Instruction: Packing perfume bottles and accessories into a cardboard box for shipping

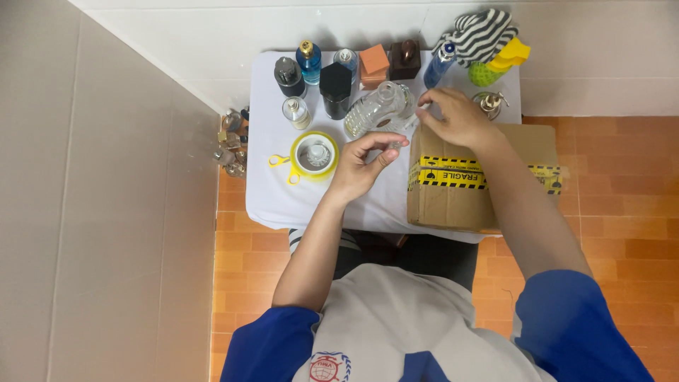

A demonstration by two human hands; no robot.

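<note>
- The clear bottle (380, 107) lies tilted near the middle of the table (272, 191), its lower end against the top-left corner of the box (453, 191); it is flanked by both hands.
- The left hand (361, 164) is held below the bottle with fingers curled and thumb near forefinger, as if a small part at the bottle's lower end were pinched; whether anything is truly gripped cannot be told.
- The right hand (456, 117) is set just right of the bottle, over the box's back edge; its fingers are bent and part open, the tips beside the bottle's shoulder; contact cannot be confirmed.
- The step in hand is judged to be work on the bottle's neck or cap; the body is best steadied by the right hand while the small end is turned gently by the left; glass should be kept low over the cloth.
- Other bottles (322, 74) stand along the back edge; a yellow tape roll (315, 154) lies left of the left hand; care is needed that none is knocked.
</note>
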